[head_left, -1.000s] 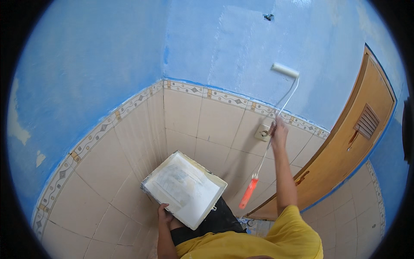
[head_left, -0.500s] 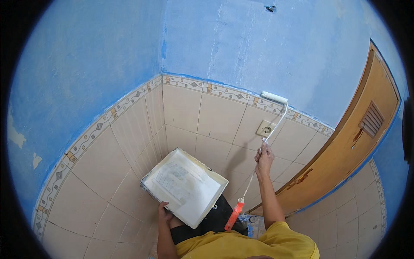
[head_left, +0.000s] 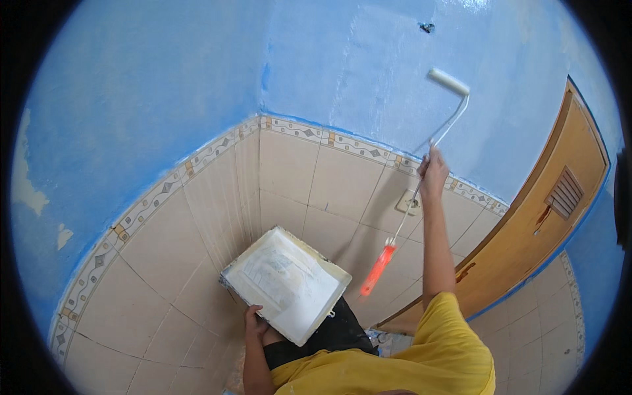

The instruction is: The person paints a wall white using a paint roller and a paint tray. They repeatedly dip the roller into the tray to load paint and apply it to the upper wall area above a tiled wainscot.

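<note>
My right hand (head_left: 433,175) is closed round the bent metal rod of a paint roller (head_left: 449,82). Its white sleeve is up against or just off the blue wall (head_left: 368,59), to the upper right, and I cannot tell which. Below the hand the rod runs down to a red handle (head_left: 378,270), which hangs free and is slightly blurred. A paint tray (head_left: 280,283) with white paint in it is held before my body, its near left edge gripped by my left hand (head_left: 255,322). The fingers under the tray are hidden.
Beige tiles (head_left: 289,161) with a patterned border (head_left: 299,130) cover the lower walls, meeting in a corner. A wall socket (head_left: 409,203) sits near the roller's rod. At the right stands a wooden door (head_left: 553,204) with a vent. A hole (head_left: 426,27) shows high on the wall.
My right hand has risen and moved to the right, carrying the roller from the tile border up to the blue wall. The tray in my left hand has hardly moved.
</note>
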The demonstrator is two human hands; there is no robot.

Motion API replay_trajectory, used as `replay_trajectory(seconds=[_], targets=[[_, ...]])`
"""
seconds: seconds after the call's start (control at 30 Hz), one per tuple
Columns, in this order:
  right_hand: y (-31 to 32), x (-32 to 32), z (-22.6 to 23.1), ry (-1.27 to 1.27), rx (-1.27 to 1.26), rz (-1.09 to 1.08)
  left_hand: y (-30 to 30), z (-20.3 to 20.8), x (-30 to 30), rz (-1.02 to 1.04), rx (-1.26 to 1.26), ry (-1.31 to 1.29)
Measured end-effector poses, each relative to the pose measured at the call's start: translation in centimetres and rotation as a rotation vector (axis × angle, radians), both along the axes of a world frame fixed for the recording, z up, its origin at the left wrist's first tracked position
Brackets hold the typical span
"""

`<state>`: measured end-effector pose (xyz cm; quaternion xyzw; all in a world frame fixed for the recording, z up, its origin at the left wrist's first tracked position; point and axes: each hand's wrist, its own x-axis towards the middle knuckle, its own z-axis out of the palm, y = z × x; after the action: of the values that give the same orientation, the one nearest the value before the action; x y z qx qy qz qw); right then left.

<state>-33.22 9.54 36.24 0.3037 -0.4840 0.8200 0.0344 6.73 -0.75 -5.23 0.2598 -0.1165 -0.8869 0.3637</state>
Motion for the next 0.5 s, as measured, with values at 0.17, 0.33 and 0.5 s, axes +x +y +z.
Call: replay_trajectory(seconds=[0.17, 0.33, 0.5], targets=[[-1.5, -3.1, 11.8, 0.087, -0.093, -0.037, -1.3, -4.2, -0.1, -0.017, 0.016, 0.065], [-2.3, -4.4, 21.6, 0.158, -0.148, -0.044, -1.2, -4.5, -0.5, -0.016, -0.031, 0.128], [-3.3, -5.9, 28.5, 0.140, -0.174, -0.068, -1.3, -3.8, -0.3, -0.038, 0.009, 0.138]])
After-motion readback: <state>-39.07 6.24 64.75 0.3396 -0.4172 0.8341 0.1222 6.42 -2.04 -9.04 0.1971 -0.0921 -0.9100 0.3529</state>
